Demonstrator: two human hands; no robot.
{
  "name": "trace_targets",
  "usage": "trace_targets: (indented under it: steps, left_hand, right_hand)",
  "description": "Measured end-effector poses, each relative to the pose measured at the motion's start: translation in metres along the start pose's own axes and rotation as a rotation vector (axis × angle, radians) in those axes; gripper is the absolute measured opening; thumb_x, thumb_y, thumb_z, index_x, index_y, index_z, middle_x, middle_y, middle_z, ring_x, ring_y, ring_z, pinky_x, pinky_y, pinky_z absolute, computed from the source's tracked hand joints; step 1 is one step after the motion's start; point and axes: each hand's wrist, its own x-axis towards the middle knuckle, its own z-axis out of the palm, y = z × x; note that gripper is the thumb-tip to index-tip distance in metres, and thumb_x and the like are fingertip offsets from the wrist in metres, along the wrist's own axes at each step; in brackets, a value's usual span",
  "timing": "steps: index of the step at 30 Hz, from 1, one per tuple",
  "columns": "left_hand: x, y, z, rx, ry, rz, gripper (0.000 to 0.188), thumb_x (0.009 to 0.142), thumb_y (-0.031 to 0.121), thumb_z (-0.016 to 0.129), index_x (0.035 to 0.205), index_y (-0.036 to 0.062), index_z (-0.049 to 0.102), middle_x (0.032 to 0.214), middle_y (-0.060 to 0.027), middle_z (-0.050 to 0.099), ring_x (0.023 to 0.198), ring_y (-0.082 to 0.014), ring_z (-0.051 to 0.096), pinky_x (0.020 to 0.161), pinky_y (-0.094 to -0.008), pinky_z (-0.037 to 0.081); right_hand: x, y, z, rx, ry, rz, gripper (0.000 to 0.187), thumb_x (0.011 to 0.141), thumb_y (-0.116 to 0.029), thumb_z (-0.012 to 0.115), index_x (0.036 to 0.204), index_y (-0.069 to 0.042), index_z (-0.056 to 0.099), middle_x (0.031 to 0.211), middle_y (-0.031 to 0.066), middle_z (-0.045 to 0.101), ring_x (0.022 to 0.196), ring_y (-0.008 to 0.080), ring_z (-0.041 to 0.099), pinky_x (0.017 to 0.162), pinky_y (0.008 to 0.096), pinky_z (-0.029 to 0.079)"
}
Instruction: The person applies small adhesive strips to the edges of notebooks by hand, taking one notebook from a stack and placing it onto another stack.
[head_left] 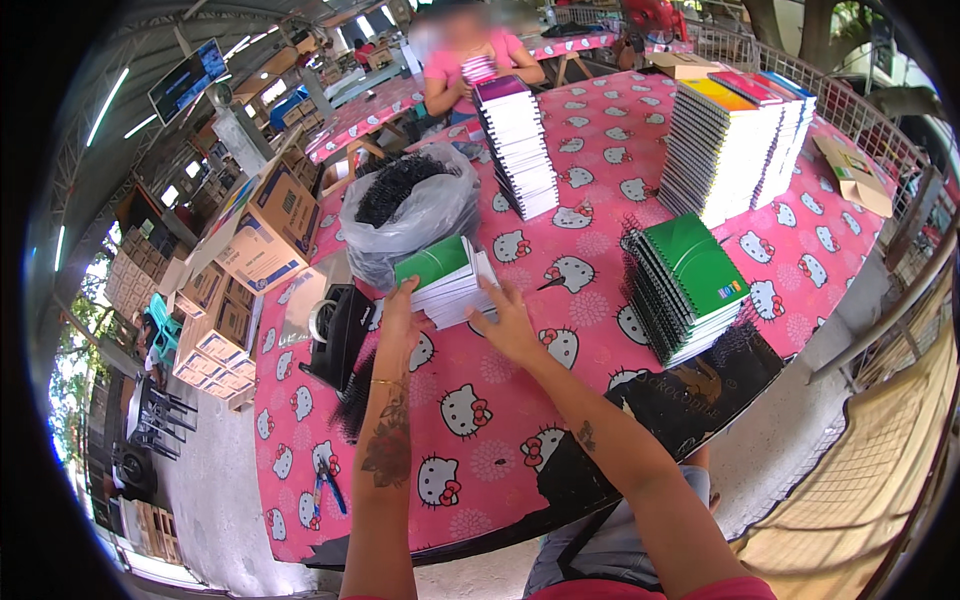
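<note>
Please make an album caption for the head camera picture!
Two hands around a stack of green-covered paper, with a bag of black coils beyond, on a pink table.

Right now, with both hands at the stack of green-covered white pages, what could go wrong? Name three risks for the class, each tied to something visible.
1. The green-covered page stack, at the left hand and right hand, looks uneven, so sheets might slip.
2. The purple-topped notebook stack is tall and narrow; a knock could topple it.
3. The blue-handled tool lies near the table's left side, where a forearm might brush it off.
</note>
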Motion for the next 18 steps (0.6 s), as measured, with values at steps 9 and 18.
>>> trace_targets:
  steps: [9, 18]
  left_hand:
    - [-0.004, -0.003, -0.004, -0.108, -0.036, -0.022, 0.046, 0.091, 0.034, 0.065, 0.131, 0.0136, 0.054, 0.129, -0.0103, 0.058, 0.116, -0.0327, 0.058, 0.092, -0.0589, 0.045]
    - [-0.012, -0.007, 0.003, -0.065, 0.097, 0.002, 0.046, 0.089, 0.037, 0.067, 0.127, 0.0136, 0.057, 0.123, -0.0077, 0.059, 0.109, -0.0290, 0.056, 0.091, -0.0526, 0.044]
  right_hand:
    - [0.004, 0.011, -0.017, -0.072, -0.060, -0.071, 0.079, 0.084, -0.038, 0.075, 0.153, -0.020, 0.040, 0.148, 0.0325, 0.036, 0.131, 0.0512, 0.045, 0.106, 0.0545, 0.043]
    - [-0.002, 0.005, -0.027, -0.185, -0.089, -0.171, 0.069, 0.082, -0.027, 0.077, 0.146, -0.022, 0.050, 0.145, 0.0297, 0.037, 0.124, 0.0479, 0.049, 0.103, 0.0514, 0.045]
